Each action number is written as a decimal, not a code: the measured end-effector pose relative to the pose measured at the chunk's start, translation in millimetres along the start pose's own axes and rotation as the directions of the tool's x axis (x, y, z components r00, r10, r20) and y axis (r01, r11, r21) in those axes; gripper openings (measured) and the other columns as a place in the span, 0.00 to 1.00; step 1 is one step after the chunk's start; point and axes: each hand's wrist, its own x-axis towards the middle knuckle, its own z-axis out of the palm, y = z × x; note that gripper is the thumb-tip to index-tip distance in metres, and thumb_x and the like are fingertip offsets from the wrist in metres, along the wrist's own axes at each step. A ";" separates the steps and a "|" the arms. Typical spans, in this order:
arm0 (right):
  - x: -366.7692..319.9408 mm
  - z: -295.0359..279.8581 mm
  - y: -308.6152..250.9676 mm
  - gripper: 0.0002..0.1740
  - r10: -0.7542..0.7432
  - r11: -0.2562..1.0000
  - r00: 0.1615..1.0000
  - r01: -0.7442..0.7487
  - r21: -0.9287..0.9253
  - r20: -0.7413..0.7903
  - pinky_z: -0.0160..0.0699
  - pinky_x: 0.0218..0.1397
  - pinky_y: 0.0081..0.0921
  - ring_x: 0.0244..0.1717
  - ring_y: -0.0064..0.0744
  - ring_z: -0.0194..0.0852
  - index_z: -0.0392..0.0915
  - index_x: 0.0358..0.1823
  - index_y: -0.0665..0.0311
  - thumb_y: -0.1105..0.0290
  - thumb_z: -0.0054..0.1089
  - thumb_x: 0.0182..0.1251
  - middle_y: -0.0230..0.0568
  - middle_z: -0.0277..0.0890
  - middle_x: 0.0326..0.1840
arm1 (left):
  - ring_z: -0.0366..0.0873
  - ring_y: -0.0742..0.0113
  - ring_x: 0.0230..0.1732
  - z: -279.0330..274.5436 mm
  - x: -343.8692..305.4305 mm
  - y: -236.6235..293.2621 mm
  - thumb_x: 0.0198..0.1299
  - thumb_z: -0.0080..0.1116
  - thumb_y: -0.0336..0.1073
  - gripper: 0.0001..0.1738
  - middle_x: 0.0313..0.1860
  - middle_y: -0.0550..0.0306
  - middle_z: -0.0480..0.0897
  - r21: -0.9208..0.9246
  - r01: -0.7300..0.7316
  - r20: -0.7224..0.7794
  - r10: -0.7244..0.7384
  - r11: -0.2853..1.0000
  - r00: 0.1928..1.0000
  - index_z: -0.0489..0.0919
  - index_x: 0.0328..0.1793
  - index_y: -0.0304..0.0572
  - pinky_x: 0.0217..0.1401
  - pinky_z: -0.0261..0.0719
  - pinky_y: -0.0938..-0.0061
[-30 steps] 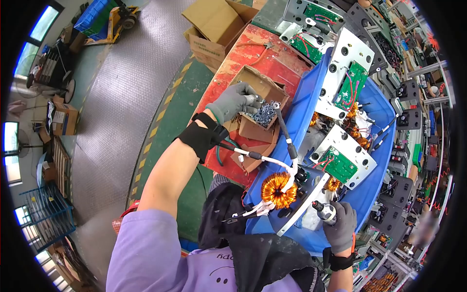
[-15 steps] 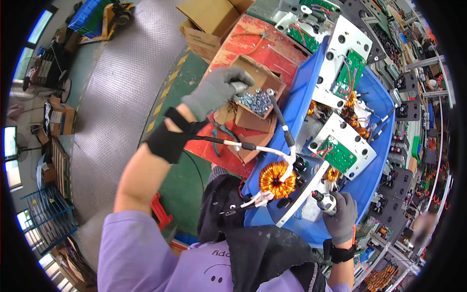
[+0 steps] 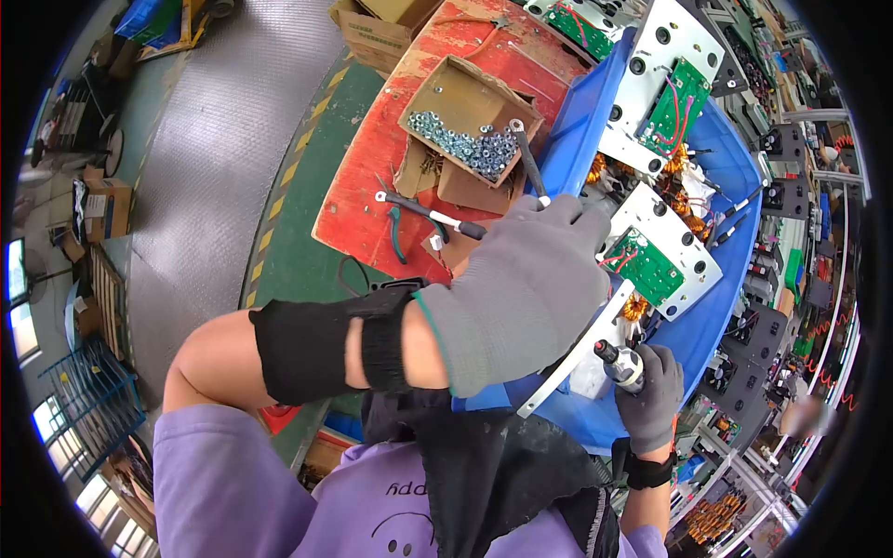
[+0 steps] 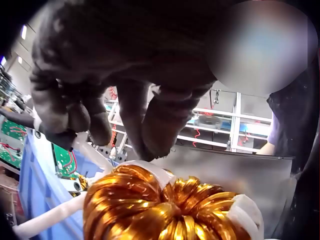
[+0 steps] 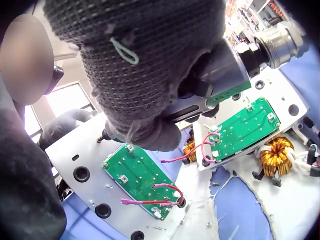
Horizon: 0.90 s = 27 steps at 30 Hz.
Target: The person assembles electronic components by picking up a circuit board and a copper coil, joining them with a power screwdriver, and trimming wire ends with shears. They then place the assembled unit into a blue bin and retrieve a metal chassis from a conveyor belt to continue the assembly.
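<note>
My gloved left hand (image 3: 530,288) reaches over the copper-wound toroid coil (image 4: 165,205), which it hides in the head view. In the left wrist view its fingers bend down close above the coil, some overlapping a black cable with a white sleeve (image 4: 92,152); I cannot tell whether they pinch anything. My gloved right hand (image 3: 651,395) grips a power screwdriver (image 3: 621,365) beside the blue tub. Green circuit boards (image 3: 644,268) sit on white metal plates (image 3: 690,256). A cardboard box of nuts (image 3: 474,149) lies on the red table. Two cables end in ring lugs (image 3: 518,126).
The blue tub (image 3: 595,98) holds plates and further coils (image 3: 684,200). On the red table (image 3: 358,191) lie green-handled pliers (image 3: 395,232), cardboard and orange-handled pliers (image 3: 484,35). An open carton (image 3: 372,42) stands behind. Racks with parts line the right side.
The left hand has left the box of nuts and moved right and toward the body, over the coil. The right hand stays with the screwdriver. The head view has shifted slightly.
</note>
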 end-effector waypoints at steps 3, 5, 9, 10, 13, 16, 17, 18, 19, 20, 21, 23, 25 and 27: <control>0.3 0.1 1.4 0.27 -0.011 1.000 1.000 0.011 0.005 -0.001 0.71 0.44 0.40 0.41 0.48 0.76 0.79 0.48 0.59 0.74 0.71 0.40 0.42 0.79 0.44 | 0.76 0.57 0.50 1.2 11.4 5.1 0.43 0.68 0.34 0.05 0.44 0.57 0.79 0.237 -0.084 0.206 0.034 0.968 0.978 0.88 0.28 0.46 0.51 0.73 0.64; 0.3 0.0 1.9 0.27 -0.010 1.000 1.000 0.010 0.006 0.001 0.71 0.45 0.39 0.41 0.48 0.76 0.79 0.48 0.58 0.74 0.71 0.40 0.41 0.79 0.44 | 0.75 0.56 0.53 -3.0 23.8 9.3 0.45 0.68 0.36 0.07 0.48 0.55 0.80 0.263 -0.109 0.352 0.010 0.959 0.936 0.89 0.29 0.44 0.52 0.71 0.63; 0.8 -0.4 0.7 0.29 -0.003 1.000 1.000 0.002 0.023 0.018 0.72 0.46 0.41 0.42 0.50 0.76 0.78 0.50 0.59 0.76 0.70 0.39 0.42 0.78 0.45 | 0.74 0.54 0.57 3.0 31.5 15.7 0.51 0.66 0.39 0.13 0.46 0.54 0.85 0.357 -0.199 0.412 0.037 0.913 0.910 0.90 0.42 0.46 0.51 0.65 0.57; 0.1 -0.4 0.6 0.30 0.004 1.000 1.000 -0.004 0.023 0.012 0.72 0.47 0.42 0.43 0.52 0.75 0.78 0.50 0.59 0.79 0.69 0.39 0.43 0.78 0.45 | 0.73 0.55 0.59 5.2 33.6 17.3 0.49 0.68 0.39 0.13 0.51 0.51 0.82 0.373 -0.208 0.474 0.007 0.904 0.880 0.90 0.41 0.45 0.53 0.66 0.58; 0.1 -1.1 1.3 0.30 0.001 1.000 1.000 -0.001 0.019 0.021 0.72 0.47 0.42 0.43 0.52 0.76 0.78 0.50 0.60 0.79 0.70 0.38 0.43 0.78 0.45 | 0.75 0.55 0.57 5.5 51.7 16.1 0.49 0.68 0.37 0.11 0.52 0.49 0.83 0.311 -0.184 0.611 -0.048 0.933 0.790 0.90 0.39 0.46 0.54 0.66 0.55; 0.0 -0.9 1.8 0.30 -0.012 1.000 1.000 0.012 0.029 0.017 0.72 0.47 0.42 0.44 0.52 0.76 0.77 0.50 0.60 0.79 0.70 0.38 0.43 0.77 0.45 | 0.83 0.54 0.41 5.3 58.8 12.7 0.48 0.68 0.37 0.10 0.34 0.52 0.87 0.278 -0.199 0.703 -0.057 0.940 0.709 0.90 0.38 0.47 0.45 0.69 0.51; 0.1 -0.7 1.7 0.30 -0.015 0.999 1.000 0.014 0.030 0.019 0.72 0.47 0.42 0.44 0.52 0.76 0.77 0.50 0.60 0.79 0.70 0.38 0.43 0.77 0.45 | 0.83 0.54 0.41 5.3 61.1 11.6 0.48 0.68 0.37 0.10 0.34 0.52 0.87 0.278 -0.196 0.703 -0.060 0.940 0.709 0.90 0.38 0.47 0.45 0.69 0.51; 0.1 -0.3 1.5 0.30 -0.017 0.999 1.000 0.016 0.027 0.012 0.72 0.47 0.43 0.44 0.52 0.76 0.77 0.50 0.60 0.79 0.70 0.38 0.43 0.77 0.45 | 0.84 0.53 0.39 5.4 64.0 10.9 0.47 0.69 0.37 0.11 0.35 0.51 0.87 0.260 -0.196 0.742 -0.065 0.945 0.668 0.90 0.38 0.46 0.42 0.69 0.51; -0.1 -0.1 1.5 0.30 -0.018 1.000 1.000 0.018 0.024 0.005 0.72 0.47 0.43 0.44 0.52 0.76 0.77 0.50 0.60 0.79 0.70 0.38 0.43 0.77 0.45 | 0.85 0.52 0.38 3.5 66.7 10.7 0.46 0.69 0.38 0.11 0.36 0.49 0.88 0.241 -0.196 0.778 -0.069 0.950 0.624 0.90 0.37 0.46 0.39 0.69 0.51; -0.3 0.2 2.1 0.30 -0.019 1.000 1.000 0.019 0.024 0.006 0.72 0.47 0.43 0.44 0.52 0.76 0.77 0.50 0.60 0.79 0.70 0.38 0.43 0.77 0.45 | 0.86 0.51 0.36 5.4 68.6 9.4 0.46 0.70 0.38 0.13 0.38 0.47 0.88 0.240 -0.212 0.793 -0.065 0.947 0.605 0.89 0.40 0.44 0.35 0.69 0.49; -0.5 0.5 3.3 0.29 -0.017 1.000 1.000 0.017 0.017 0.008 0.72 0.48 0.41 0.44 0.50 0.77 0.78 0.50 0.60 0.76 0.71 0.40 0.43 0.78 0.45 | 0.86 0.51 0.36 6.0 71.7 11.2 0.46 0.70 0.38 0.13 0.38 0.47 0.88 0.241 -0.211 0.793 -0.066 0.947 0.606 0.89 0.40 0.44 0.35 0.69 0.49; -1.1 1.1 4.4 0.28 -0.016 1.000 1.000 0.015 0.008 0.011 0.71 0.48 0.40 0.44 0.48 0.77 0.79 0.50 0.59 0.73 0.72 0.41 0.42 0.78 0.44 | 0.87 0.51 0.40 -0.2 77.2 16.7 0.47 0.71 0.38 0.15 0.39 0.50 0.89 0.252 -0.201 0.839 -0.110 0.947 0.532 0.90 0.43 0.47 0.36 0.71 0.49; -1.7 1.3 4.7 0.29 -0.017 1.000 1.000 0.017 0.006 0.007 0.71 0.48 0.40 0.44 0.48 0.77 0.79 0.50 0.59 0.74 0.72 0.40 0.41 0.78 0.45 | 0.87 0.50 0.41 -1.6 64.0 -0.5 0.48 0.71 0.39 0.15 0.40 0.51 0.89 0.163 -0.242 0.803 0.014 0.957 0.596 0.90 0.44 0.48 0.37 0.73 0.48; -2.5 0.2 4.2 0.29 -0.011 1.000 1.000 0.011 0.001 0.014 0.71 0.47 0.40 0.44 0.48 0.77 0.79 0.50 0.59 0.74 0.72 0.40 0.41 0.78 0.45 | 0.87 0.50 0.43 1.4 58.4 -8.2 0.48 0.72 0.39 0.16 0.41 0.53 0.89 0.077 -0.290 0.747 0.137 0.954 0.650 0.90 0.46 0.49 0.38 0.74 0.47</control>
